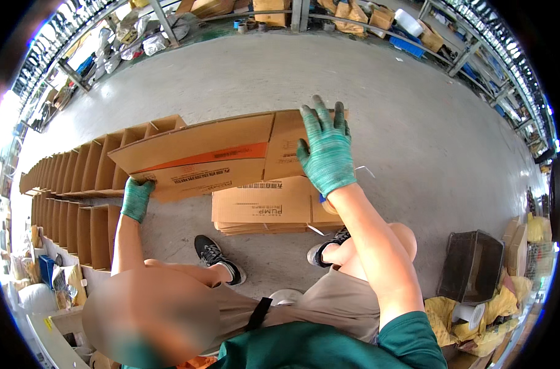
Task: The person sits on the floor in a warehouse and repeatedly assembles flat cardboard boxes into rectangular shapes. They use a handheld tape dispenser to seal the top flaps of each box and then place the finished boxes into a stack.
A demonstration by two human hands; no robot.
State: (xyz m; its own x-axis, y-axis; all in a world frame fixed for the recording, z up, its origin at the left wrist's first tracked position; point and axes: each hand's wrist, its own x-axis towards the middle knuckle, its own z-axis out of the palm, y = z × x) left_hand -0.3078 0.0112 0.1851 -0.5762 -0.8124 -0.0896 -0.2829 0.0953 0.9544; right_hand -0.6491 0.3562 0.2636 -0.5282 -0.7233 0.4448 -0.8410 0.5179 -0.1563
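Cardboard fills the middle of the scene: a flattened brown carton [200,154] with an orange stripe is held up off the concrete floor [378,92] between the person's two gloved hands. The right hand [326,150], in a green knit glove, lies flat on the carton's upper right panel, fingers straight and slightly spread, thumb out to the side. The left hand [137,197], in a matching glove, grips the carton's lower left edge, fingers curled under it so that only the back of the glove shows.

Just below the held carton, a stack of flat cartons [264,209] rests on the floor in front of the person's dark sneakers [217,255]. To the left, two long rows of opened boxes [77,169] stand side by side, their open tops forming a line of compartments that curves away toward the wall. The held carton's left end overlaps the nearest of those boxes. At the right, well apart from the hands, a dark crate [473,264] sits beside crumpled yellow bags [477,320]. Metal shelving [477,37] runs along the far edge of the room.
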